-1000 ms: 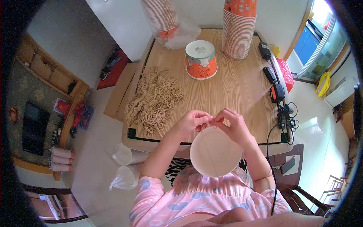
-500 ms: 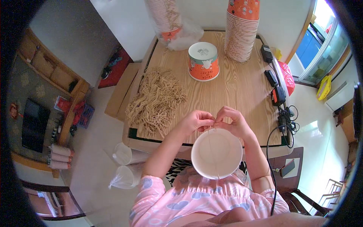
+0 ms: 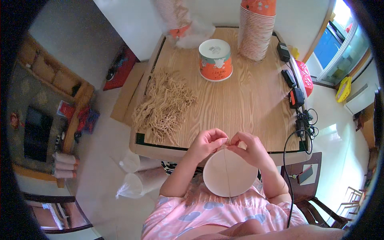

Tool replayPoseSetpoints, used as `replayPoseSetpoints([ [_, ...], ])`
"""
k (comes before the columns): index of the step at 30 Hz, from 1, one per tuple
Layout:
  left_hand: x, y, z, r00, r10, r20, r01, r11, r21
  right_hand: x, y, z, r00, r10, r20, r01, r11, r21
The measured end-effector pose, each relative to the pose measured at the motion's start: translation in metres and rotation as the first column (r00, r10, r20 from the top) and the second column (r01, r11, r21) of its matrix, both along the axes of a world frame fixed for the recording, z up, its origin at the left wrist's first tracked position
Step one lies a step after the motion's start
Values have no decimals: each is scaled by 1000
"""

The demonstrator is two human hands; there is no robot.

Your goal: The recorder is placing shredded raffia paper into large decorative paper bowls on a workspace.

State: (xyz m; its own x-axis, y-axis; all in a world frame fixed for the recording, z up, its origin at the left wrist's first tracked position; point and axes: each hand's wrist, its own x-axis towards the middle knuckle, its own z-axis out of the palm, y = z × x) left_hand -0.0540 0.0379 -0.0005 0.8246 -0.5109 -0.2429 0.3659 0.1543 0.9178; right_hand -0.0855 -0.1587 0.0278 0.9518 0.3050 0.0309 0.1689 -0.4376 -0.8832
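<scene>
A white-lined paper bucket [image 3: 242,178] rests against my lap, its mouth facing up toward me. A thin tan cord [image 3: 225,166] runs across its opening from the near rim to the far rim. At that far rim the fingertips of my left hand [image 3: 209,145] are pinched on the cord. Close beside it, my right hand [image 3: 249,149] pinches the cord too, and the two sets of fingertips nearly meet. Just what the cord does between the fingers is too small to make out. A loose heap of tan cords [image 3: 164,106] lies on the table's left side.
An orange and green bucket [image 3: 216,66] stands upside down mid-table. Behind it rise a tall bucket stack [image 3: 256,38] and a plastic-wrapped stack [image 3: 173,16]. Black adapters and cables [image 3: 297,98] line the right edge. Bagged white buckets [image 3: 132,185] lie on the floor at left.
Both hands and the bucket have come slightly nearer my body. The bucket has tilted a little, and the cord across its mouth looks straighter. The fingers still pinch at the far rim.
</scene>
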Motion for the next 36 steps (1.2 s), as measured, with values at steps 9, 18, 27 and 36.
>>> replayPoseSetpoints([
  [9,-25,-2,-5,994,79,75,-73,994,-80,-21,2,-10,997,-79,-9,80,981,178],
  [18,-31,-4,-6,986,102,133,-103,995,1,-19,2,-8,996,-83,25,78,986,148],
  [27,-33,-10,-1,955,147,256,-161,986,35,-19,5,-4,993,-97,66,91,992,86],
  [36,-33,-6,-7,967,136,216,-176,969,176,-18,8,-3,992,-86,97,78,993,86],
])
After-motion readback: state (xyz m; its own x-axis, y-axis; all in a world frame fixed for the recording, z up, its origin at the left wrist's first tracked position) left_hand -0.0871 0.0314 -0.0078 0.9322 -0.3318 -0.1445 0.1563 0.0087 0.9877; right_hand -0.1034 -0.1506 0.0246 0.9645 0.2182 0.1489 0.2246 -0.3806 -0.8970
